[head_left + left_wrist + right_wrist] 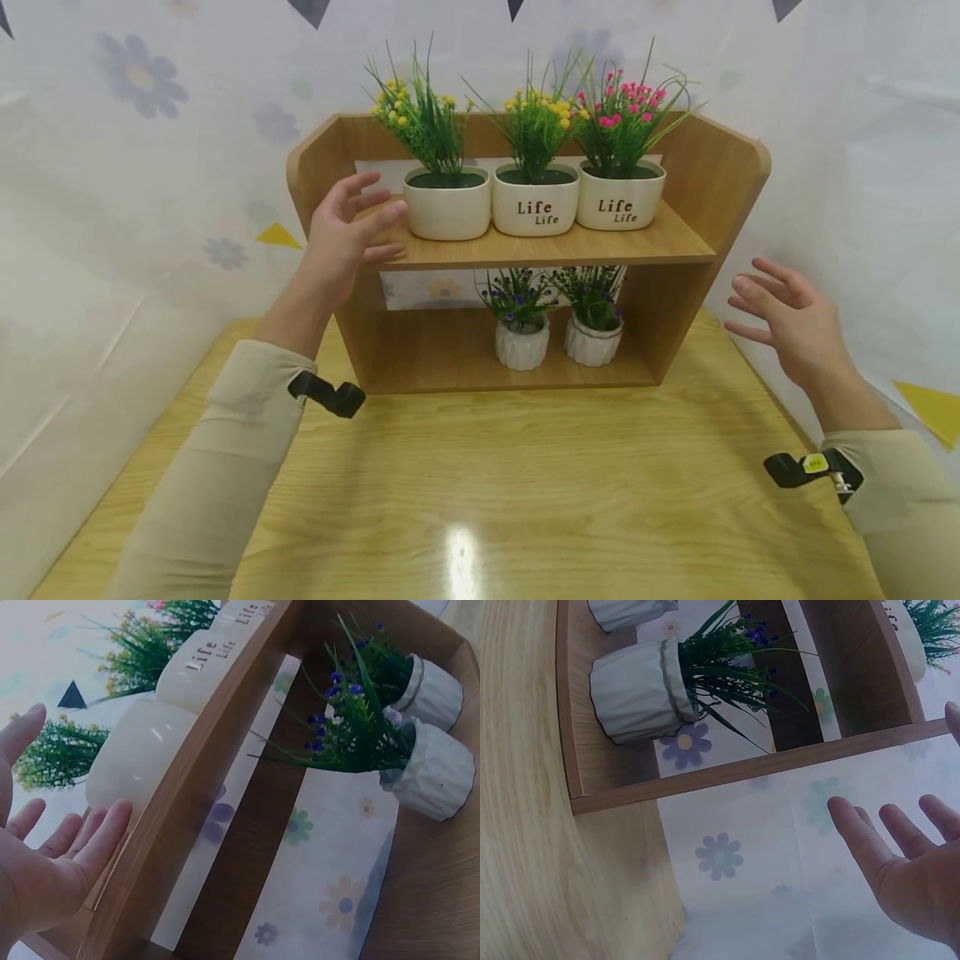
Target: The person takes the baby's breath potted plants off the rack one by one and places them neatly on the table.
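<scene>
My left hand (348, 229) is at the left end of the upper shelf, fingers spread and slightly bent. Its fingertips are close beside a plain white oval pot (447, 212) with yellow flowers; whether they touch it I cannot tell. In the left wrist view, the same pot (139, 754) stands just beyond the fingers. To its right are two white pots lettered "Life", one with yellow flowers (536, 208) and one with pink flowers (621, 204). My right hand (798, 321) hovers right of the wooden shelf unit (547, 248), holding nothing, its fingers loosely bent.
On the lower shelf stand two small ribbed white pots, a left one (522, 346) and a right one (594, 342), with purple-flowered plants. The shelf unit rests on a yellowish wooden table (480, 467). White flower-patterned sheeting (150, 208) hangs behind and beside the table.
</scene>
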Demonstrator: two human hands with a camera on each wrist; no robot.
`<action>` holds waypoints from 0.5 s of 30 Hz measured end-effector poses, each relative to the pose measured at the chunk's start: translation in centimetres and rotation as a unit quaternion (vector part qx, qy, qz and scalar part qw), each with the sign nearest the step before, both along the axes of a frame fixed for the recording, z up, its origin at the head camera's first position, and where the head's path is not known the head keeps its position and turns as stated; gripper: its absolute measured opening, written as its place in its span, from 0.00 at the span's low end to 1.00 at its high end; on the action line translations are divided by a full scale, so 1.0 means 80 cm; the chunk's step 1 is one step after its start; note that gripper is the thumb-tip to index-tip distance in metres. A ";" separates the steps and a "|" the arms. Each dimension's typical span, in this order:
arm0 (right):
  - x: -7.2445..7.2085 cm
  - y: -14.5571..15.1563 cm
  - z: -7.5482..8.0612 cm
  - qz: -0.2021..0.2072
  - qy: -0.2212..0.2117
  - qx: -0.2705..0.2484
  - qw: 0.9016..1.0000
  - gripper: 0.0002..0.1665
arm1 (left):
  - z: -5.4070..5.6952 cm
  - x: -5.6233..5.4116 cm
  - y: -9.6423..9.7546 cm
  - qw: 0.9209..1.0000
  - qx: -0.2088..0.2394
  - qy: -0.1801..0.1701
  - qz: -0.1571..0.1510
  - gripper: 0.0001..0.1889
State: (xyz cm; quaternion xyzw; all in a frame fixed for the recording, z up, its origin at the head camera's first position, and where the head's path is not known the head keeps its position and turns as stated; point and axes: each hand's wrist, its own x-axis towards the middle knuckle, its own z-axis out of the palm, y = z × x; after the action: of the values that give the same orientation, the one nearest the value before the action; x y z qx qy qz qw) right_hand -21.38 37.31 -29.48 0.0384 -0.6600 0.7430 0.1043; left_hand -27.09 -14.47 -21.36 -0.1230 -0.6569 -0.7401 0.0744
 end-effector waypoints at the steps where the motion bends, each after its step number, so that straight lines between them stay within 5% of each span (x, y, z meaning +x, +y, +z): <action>1: -0.002 0.000 0.001 -0.002 -0.001 0.002 1.000 0.36 | 0.002 -0.003 0.000 1.000 -0.002 -0.004 0.003 0.35; 15: -0.023 -0.001 0.012 -0.009 0.008 0.004 1.000 0.35 | 0.007 -0.039 0.006 0.996 -0.082 -0.019 0.025 0.40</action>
State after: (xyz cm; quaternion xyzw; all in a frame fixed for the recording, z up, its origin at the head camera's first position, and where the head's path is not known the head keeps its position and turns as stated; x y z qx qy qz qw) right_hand -23.18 37.25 -28.54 0.0387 -0.6627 0.7388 0.1160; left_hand -30.20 -14.00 -20.76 -0.0983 -0.7193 -0.6842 0.0704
